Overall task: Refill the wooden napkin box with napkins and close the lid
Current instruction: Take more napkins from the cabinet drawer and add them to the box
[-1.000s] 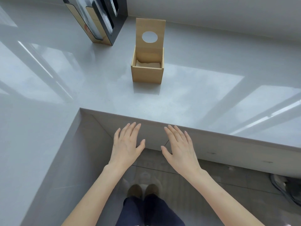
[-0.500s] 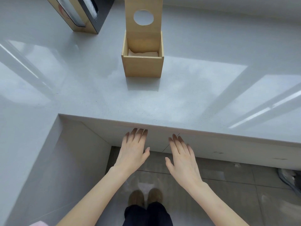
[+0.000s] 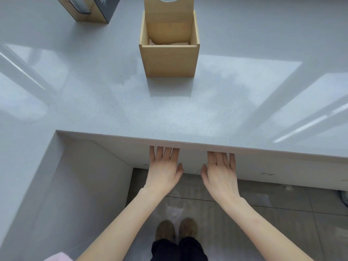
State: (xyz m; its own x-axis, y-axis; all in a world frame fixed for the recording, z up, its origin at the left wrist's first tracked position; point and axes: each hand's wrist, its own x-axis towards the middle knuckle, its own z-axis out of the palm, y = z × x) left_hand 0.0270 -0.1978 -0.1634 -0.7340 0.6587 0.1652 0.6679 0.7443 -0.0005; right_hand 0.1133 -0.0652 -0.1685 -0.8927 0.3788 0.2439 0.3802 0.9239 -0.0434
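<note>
The wooden napkin box stands on the grey counter, straight ahead of me. Its lid, with a round hole near the top, stands upright at the back of the box. A few pale napkins lie low inside. My left hand and right hand are spread flat, palms down, below the counter's front edge. Their fingertips are hidden under that edge. Both hands hold nothing and are well short of the box.
A black-and-wood holder stands at the far left of the counter, cut off by the frame. The counter wraps down my left side. Below are tiled floor and my shoes. Something pink shows at the bottom edge.
I have come closer to the counter, so the box looks bigger and nearer. Both hands went forward and their fingertips slipped under the counter's edge.
</note>
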